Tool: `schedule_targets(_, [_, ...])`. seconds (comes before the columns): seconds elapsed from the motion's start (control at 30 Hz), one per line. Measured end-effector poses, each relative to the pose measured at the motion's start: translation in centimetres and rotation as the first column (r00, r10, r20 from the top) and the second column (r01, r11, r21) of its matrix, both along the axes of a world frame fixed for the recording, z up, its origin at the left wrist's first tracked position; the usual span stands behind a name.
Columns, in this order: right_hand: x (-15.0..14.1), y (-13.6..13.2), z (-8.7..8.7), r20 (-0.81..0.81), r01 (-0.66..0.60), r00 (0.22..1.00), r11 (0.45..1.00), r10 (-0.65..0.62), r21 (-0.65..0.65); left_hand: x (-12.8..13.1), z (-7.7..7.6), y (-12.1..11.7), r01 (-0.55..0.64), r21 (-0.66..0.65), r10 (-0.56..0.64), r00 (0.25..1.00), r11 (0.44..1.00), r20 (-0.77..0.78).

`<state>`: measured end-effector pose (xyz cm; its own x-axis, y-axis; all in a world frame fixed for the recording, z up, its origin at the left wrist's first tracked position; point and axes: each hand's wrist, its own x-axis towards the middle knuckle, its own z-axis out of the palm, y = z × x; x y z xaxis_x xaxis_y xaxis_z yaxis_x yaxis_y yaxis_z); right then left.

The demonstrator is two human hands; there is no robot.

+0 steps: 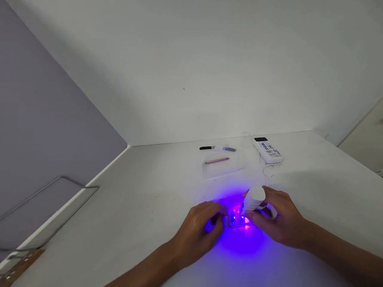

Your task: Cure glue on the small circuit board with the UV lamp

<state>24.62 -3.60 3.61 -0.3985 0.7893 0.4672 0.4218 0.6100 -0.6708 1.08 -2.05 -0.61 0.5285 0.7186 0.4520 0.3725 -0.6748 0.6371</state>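
My right hand [278,217] is closed around a small white lamp [257,194] that casts bright violet light downward. Under the lamp lies a flat, clear-edged piece [236,225] with glowing pink and violet spots; the glare hides what it is. The fingers of my left hand [206,223] are pinched at the left edge of this piece. Part of it is covered by the lamp and my right hand. Violet light spreads over the white table around both hands.
Beyond the hands lie a pink pen-like stick [217,160] on a clear sheet [208,172] and a black-ended pen [206,148]. A white power bank [268,151] with a thin white cable rests near the back wall. A grey metal wire frame [72,213] stands at the left edge.
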Motion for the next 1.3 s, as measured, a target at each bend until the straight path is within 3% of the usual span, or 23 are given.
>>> schedule_targets(0.53, [0.11, 0.01, -0.24, -0.007, -0.002, 1.000, 1.000, 0.002, -0.029, 0.14, 0.58, 0.02, 0.011, 0.021, -0.011, 1.000, 1.000, -0.001])
schedule_targets(1.3, [-0.02, 0.09, -0.21, 0.000, -0.008, 1.000, 0.998, 0.008, 0.067, -0.05, 0.01, -0.03, 0.023, -0.010, -0.022, 1.000, 1.000, 0.022])
